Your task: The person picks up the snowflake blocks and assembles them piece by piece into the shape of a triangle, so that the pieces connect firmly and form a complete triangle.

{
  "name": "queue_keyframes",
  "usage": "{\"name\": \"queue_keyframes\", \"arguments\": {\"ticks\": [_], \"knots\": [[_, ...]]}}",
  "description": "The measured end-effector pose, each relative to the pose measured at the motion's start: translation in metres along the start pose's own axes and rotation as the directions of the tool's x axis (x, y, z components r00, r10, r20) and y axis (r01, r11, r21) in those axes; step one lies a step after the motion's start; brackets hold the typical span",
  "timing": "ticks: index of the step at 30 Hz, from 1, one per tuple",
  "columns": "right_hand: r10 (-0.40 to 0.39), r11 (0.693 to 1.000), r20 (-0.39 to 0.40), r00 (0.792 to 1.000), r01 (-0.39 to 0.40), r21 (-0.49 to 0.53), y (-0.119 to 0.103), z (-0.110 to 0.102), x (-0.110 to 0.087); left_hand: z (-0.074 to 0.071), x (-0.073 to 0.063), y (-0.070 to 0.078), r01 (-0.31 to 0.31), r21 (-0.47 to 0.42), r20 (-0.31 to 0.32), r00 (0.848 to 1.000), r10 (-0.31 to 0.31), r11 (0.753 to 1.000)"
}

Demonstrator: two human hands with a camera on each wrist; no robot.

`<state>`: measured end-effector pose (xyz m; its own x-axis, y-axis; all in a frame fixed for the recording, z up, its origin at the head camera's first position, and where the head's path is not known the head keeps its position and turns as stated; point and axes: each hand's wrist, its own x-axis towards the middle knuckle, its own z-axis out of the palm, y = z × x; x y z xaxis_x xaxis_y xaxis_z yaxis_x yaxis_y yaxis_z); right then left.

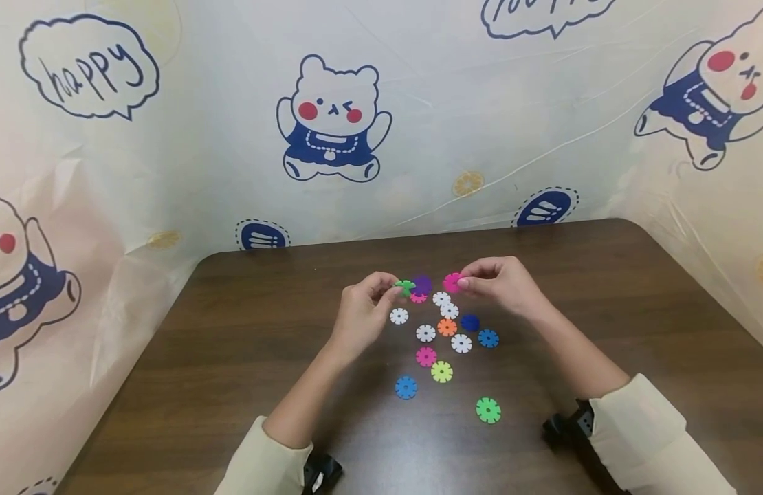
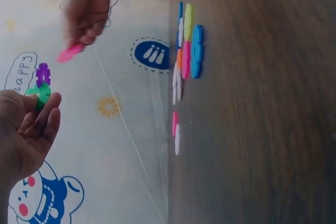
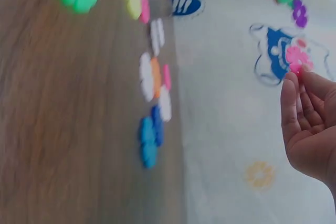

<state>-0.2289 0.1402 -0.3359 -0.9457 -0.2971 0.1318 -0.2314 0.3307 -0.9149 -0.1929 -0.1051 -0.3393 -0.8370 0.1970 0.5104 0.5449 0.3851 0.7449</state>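
Observation:
My left hand [image 1: 364, 311] pinches a green notched disc [image 1: 405, 287] between thumb and fingers. A purple notched disc [image 1: 422, 285] is joined to the green one, as the left wrist view shows with its purple disc [image 2: 43, 74]. To the right, my right hand [image 1: 504, 283] pinches a pink notched disc [image 1: 452, 282] by its edge, apart from the purple disc. Both hands are raised above the table in the wrist views. Below them, another pink disc [image 1: 418, 298] lies partly hidden behind the held pieces, near white discs [image 1: 441, 298].
Loose notched discs lie scattered on the brown table [image 1: 245, 357]: an orange disc [image 1: 447, 327], a dark blue disc [image 1: 470, 322], a yellow disc [image 1: 442, 372], a blue disc [image 1: 406, 387] and a green disc [image 1: 489, 410] among them. A printed curtain [image 1: 220, 137] hangs behind.

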Motion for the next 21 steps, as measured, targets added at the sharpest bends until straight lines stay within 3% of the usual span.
{"name": "queue_keyframes", "arguments": {"ticks": [6,13,21], "knots": [[-0.067,0.998,-0.031,0.997,0.067,0.011,-0.019,0.008,-0.008,0.002,-0.001,0.002,0.025,-0.039,0.014,1.0,-0.024,0.999],[-0.101,0.994,-0.075,0.992,0.104,0.03,-0.02,0.018,-0.01,0.003,-0.003,0.007,0.018,-0.044,0.005,1.0,-0.018,0.999],[-0.186,0.97,-0.144,0.972,0.205,0.13,-0.009,0.031,-0.012,-0.002,-0.007,0.041,-0.041,-0.025,-0.072,0.997,0.039,0.999]]}}
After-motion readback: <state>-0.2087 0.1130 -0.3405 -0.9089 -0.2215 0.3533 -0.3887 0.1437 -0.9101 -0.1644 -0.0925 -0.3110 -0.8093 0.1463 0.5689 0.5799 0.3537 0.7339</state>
